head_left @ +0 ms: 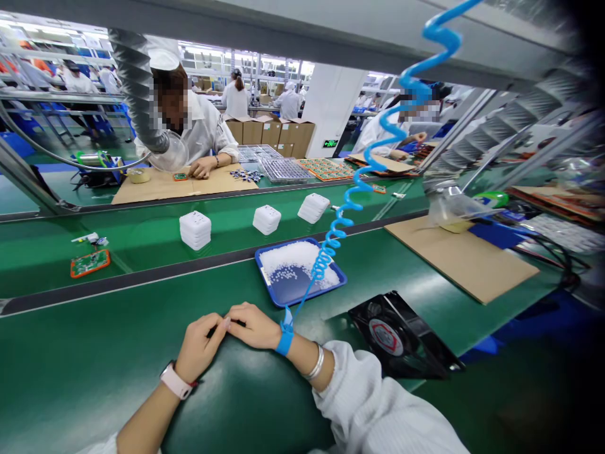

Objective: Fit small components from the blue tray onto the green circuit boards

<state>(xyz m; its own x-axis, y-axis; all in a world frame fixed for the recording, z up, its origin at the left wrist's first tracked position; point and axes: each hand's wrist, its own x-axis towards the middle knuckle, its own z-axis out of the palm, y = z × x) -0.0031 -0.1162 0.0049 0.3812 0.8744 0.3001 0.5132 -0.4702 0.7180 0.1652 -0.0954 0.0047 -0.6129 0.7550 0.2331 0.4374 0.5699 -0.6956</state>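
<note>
My left hand (201,347) and my right hand (253,325) meet on the green mat at the near edge of the bench. Both have their fingers pinched together round a small dark part (225,325) that I cannot make out. The left wrist carries a watch with a pink strap (176,381). The right wrist wears a blue antistatic strap (285,337) whose blue coiled cord (359,183) rises to the upper right, and a silver bangle (316,364). Just beyond my right hand lies a blue tray (268,266) filled with tiny white parts.
A black fan (401,334) lies flat to my right. A cardboard sheet (460,258) lies farther right. Three white adapter blocks (195,229) ride the green conveyor, with an orange-framed circuit board (89,263) at its left. Other people work across the belt.
</note>
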